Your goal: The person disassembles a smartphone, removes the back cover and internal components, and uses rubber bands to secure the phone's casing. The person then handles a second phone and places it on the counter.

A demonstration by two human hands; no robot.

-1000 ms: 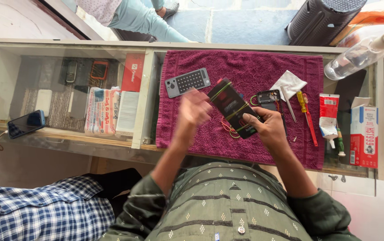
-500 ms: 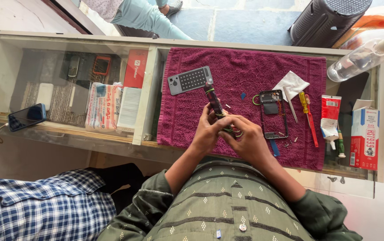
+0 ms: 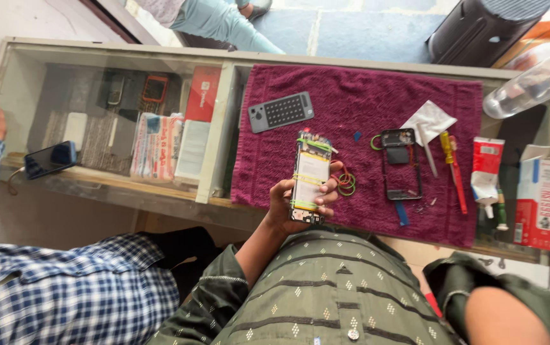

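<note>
Maroon towel (image 3: 364, 102) below; left hand (image 3: 297, 201) grips opened phone (image 3: 307, 176); right hand unseen.

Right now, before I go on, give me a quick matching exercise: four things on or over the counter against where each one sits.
Things:
1. opened phone
2. grey keypad
3. screwdriver
4. clear bottle

Places:
A. top right corner of the counter
B. held in the left hand
C. on the maroon towel, upper left
D. on the towel, right side, beside the black frame

Pairs: 1-B, 2-C, 3-D, 4-A
</note>
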